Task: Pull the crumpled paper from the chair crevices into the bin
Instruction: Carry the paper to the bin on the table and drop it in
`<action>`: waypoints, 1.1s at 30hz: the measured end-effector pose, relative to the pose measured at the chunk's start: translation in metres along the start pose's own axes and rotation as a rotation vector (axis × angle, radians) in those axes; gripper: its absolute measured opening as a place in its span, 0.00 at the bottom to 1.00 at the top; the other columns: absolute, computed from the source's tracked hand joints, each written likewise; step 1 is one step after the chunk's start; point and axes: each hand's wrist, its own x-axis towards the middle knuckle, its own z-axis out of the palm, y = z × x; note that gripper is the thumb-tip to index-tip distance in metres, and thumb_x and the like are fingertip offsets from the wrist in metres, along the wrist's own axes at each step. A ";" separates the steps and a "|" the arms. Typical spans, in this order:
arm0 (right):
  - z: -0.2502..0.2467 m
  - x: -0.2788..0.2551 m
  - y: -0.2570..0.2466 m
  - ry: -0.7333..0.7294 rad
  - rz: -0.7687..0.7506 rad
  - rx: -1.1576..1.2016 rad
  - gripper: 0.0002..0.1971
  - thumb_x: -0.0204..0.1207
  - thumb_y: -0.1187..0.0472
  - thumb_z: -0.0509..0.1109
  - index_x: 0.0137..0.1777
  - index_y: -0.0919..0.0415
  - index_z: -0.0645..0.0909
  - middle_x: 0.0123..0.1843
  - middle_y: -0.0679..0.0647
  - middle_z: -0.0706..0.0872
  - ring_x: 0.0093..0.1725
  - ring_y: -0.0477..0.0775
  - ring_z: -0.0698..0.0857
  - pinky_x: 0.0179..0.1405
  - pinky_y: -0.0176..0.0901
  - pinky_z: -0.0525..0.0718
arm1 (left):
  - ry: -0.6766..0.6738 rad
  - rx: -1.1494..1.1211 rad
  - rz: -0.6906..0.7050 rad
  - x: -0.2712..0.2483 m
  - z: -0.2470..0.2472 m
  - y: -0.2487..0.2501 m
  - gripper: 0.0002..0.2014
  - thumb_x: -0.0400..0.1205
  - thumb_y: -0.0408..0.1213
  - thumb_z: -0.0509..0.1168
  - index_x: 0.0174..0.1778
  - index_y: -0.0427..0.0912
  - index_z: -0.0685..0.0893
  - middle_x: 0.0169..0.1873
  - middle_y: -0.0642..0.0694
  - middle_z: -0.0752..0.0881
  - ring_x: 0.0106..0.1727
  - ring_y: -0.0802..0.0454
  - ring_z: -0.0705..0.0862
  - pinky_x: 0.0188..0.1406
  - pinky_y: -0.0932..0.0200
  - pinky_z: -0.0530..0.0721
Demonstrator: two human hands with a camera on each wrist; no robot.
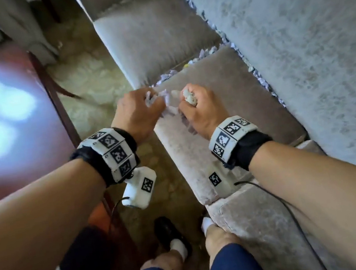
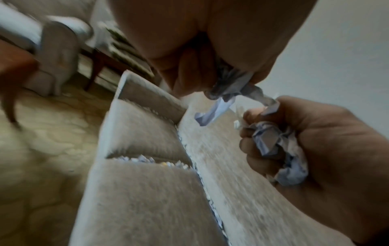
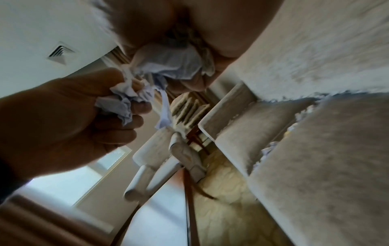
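Both fists clenched on crumpled paper: left hand (image 1: 137, 113) and right hand (image 1: 198, 106), held together above seat cushion (image 1: 224, 95), probably consolidating wads. More lodged in crevice (image 1: 187, 64). Bin unseen.

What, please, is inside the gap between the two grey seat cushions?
Crumpled pale lilac-white paper scraps fill the gap between the grey velvet seat cushions, showing along its top. How deep they go is hidden by the cushions.

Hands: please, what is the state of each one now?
Left hand: closed, gripping crumpled paper.
Right hand: closed, gripping a wad of crumpled paper too.
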 end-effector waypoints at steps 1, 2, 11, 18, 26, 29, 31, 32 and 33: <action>0.021 -0.002 -0.024 -0.053 -0.013 -0.015 0.11 0.72 0.55 0.63 0.40 0.65 0.77 0.32 0.61 0.84 0.30 0.65 0.84 0.29 0.58 0.87 | 0.046 -0.009 -0.028 -0.013 -0.027 -0.015 0.16 0.82 0.45 0.64 0.29 0.43 0.78 0.23 0.51 0.77 0.26 0.56 0.72 0.24 0.64 0.68; 0.042 -0.004 -0.048 -0.106 -0.034 -0.042 0.10 0.72 0.56 0.63 0.39 0.63 0.77 0.32 0.61 0.84 0.30 0.64 0.84 0.30 0.55 0.87 | 0.099 -0.018 -0.055 -0.028 -0.056 -0.029 0.16 0.82 0.45 0.64 0.30 0.42 0.78 0.24 0.50 0.77 0.26 0.54 0.72 0.24 0.62 0.68; 0.216 -0.052 -0.242 -0.530 -0.409 -0.174 0.10 0.65 0.51 0.62 0.39 0.56 0.77 0.37 0.52 0.86 0.34 0.55 0.83 0.35 0.49 0.83 | 0.507 0.008 -0.338 -0.170 -0.247 -0.160 0.19 0.83 0.46 0.64 0.25 0.53 0.71 0.23 0.56 0.75 0.27 0.54 0.71 0.24 0.69 0.65; 0.336 -0.108 -0.307 -0.914 -0.649 -0.290 0.08 0.70 0.60 0.68 0.46 0.64 0.81 0.47 0.59 0.89 0.44 0.64 0.84 0.47 0.51 0.82 | 0.766 -0.139 -0.697 -0.285 -0.287 -0.227 0.13 0.77 0.53 0.66 0.32 0.50 0.82 0.29 0.50 0.85 0.34 0.49 0.80 0.33 0.58 0.73; 0.424 -0.160 -0.266 -1.378 -0.863 -0.504 0.08 0.73 0.61 0.68 0.50 0.64 0.80 0.49 0.59 0.86 0.48 0.61 0.84 0.47 0.45 0.79 | 0.872 -0.271 -1.134 -0.359 -0.209 -0.282 0.14 0.78 0.53 0.69 0.32 0.48 0.84 0.30 0.49 0.86 0.37 0.45 0.84 0.36 0.53 0.80; 0.441 -0.167 -0.243 -1.477 -0.909 -0.594 0.05 0.72 0.61 0.67 0.46 0.60 0.78 0.44 0.56 0.83 0.46 0.60 0.83 0.41 0.40 0.73 | 0.839 -0.312 -1.271 -0.364 -0.177 -0.293 0.13 0.77 0.52 0.71 0.35 0.47 0.87 0.31 0.50 0.87 0.38 0.47 0.85 0.35 0.56 0.79; 0.450 -0.169 -0.231 -1.518 -0.924 -0.650 0.03 0.72 0.61 0.66 0.43 0.58 0.76 0.42 0.55 0.83 0.45 0.62 0.84 0.41 0.43 0.76 | 0.808 -0.328 -1.333 -0.366 -0.161 -0.298 0.12 0.75 0.53 0.71 0.36 0.48 0.88 0.30 0.52 0.88 0.39 0.49 0.86 0.36 0.57 0.81; 0.454 -0.169 -0.227 -1.535 -0.933 -0.676 0.03 0.72 0.60 0.66 0.42 0.58 0.75 0.42 0.57 0.84 0.45 0.63 0.84 0.43 0.46 0.79 | 0.789 -0.333 -1.354 -0.366 -0.156 -0.300 0.13 0.75 0.56 0.71 0.36 0.50 0.89 0.30 0.52 0.88 0.39 0.49 0.86 0.38 0.57 0.82; 0.456 -0.168 -0.225 -1.548 -0.940 -0.703 0.04 0.71 0.59 0.67 0.43 0.59 0.75 0.43 0.58 0.84 0.45 0.64 0.84 0.44 0.48 0.82 | 0.774 -0.337 -1.375 -0.366 -0.153 -0.302 0.13 0.74 0.57 0.71 0.36 0.52 0.89 0.31 0.53 0.88 0.39 0.49 0.86 0.39 0.58 0.82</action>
